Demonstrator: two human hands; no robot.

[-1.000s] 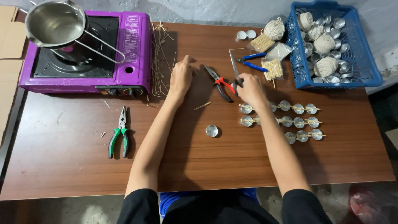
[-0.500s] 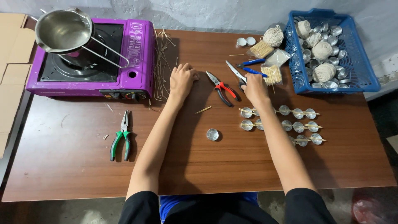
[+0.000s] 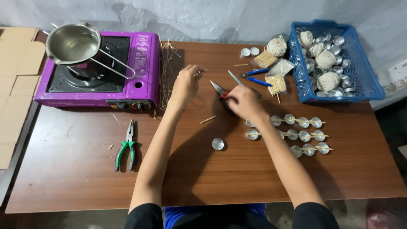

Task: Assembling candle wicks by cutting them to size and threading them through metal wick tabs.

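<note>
Red-handled pliers (image 3: 220,90) | right hand (image 3: 242,101) grip closed over handles | left hand (image 3: 185,85) fingers spread, empty

A rectangular brown wood-grain table (image 3: 85,186) stands against a rough, pale grey plastered wall (image 3: 203,17), mottled with darker patches. Flattened tan cardboard sheets (image 3: 17,85) lie along the table's left side. A dark floor (image 3: 390,123) shows at right, under soft, even light

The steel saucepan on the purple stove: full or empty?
Empty. The steel saucepan sits upright on the purple stove, its bare shiny bottom showing, with no liquid or wax visible inside.
</note>
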